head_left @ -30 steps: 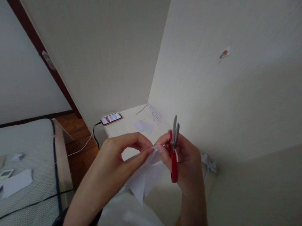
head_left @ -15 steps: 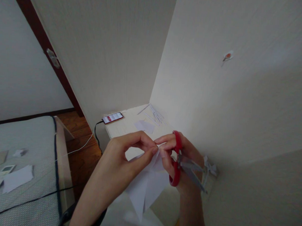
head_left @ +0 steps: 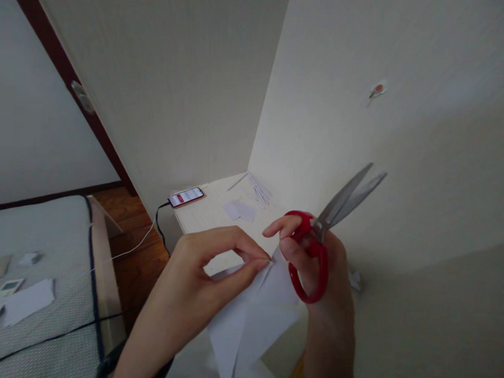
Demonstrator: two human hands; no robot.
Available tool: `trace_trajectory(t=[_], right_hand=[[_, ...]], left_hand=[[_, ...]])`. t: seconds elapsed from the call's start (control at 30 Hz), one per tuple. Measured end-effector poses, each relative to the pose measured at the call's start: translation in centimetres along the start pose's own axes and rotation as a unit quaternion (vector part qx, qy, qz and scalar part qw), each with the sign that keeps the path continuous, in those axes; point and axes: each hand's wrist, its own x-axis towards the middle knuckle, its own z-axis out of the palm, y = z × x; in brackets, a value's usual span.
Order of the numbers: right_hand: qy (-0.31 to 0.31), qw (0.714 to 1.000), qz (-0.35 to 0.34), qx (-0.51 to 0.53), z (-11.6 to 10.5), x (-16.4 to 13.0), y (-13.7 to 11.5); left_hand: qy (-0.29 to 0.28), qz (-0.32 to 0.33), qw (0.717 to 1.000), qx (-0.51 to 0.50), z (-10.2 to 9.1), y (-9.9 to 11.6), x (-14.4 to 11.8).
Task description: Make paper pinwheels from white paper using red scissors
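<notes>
Between the thumb and forefinger of my left hand (head_left: 215, 265) is the upper corner of a folded sheet of white paper (head_left: 246, 317), which hangs down in pointed flaps. My right hand (head_left: 315, 264) has its thumb and fingers through the red handles of a pair of scissors (head_left: 323, 231). The blades point up and to the right, away from the paper, and are slightly parted. My right fingertips are close to the paper's top, apart from my left fingers.
On the white table (head_left: 196, 217) are a phone (head_left: 186, 197) with a cable, small paper pieces (head_left: 239, 210) and thin paper strips (head_left: 256, 189). Walls rise behind and to the right. At left, a bed (head_left: 58, 230) holds a remote (head_left: 0, 300) and paper (head_left: 29, 302).
My right hand has come off the paper's tip. The scissors have swung from pointing down and right to pointing up and right. My left hand keeps its pinch on the paper.
</notes>
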Motion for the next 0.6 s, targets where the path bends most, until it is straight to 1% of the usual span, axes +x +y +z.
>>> trace_trajectory(t=[0.07,0.13,0.3,0.47,0.6], right_hand=[[-0.049,0.998,0.035,0.028,-0.2,0.1,-0.2],[-0.076,0.994,0.057,0.061,-0.3,-0.1,-0.3],[-0.058,0.988,0.079,0.116,-0.3,-0.7,-0.1],[-0.052,0.988,0.089,0.111,-0.1,-1.0,0.0],[-0.062,0.988,0.084,0.113,-0.1,-0.9,0.0]], left_hand=[[0.0,0.012,1.0,0.012,-0.1,0.1,-0.1],[0.007,0.015,1.0,0.026,-0.2,0.2,-0.1],[0.013,0.018,0.999,0.043,-0.1,0.3,0.0],[0.015,0.013,0.997,0.078,-0.2,0.8,-0.1],[0.016,0.0,0.997,0.075,-0.2,1.0,-0.2]])
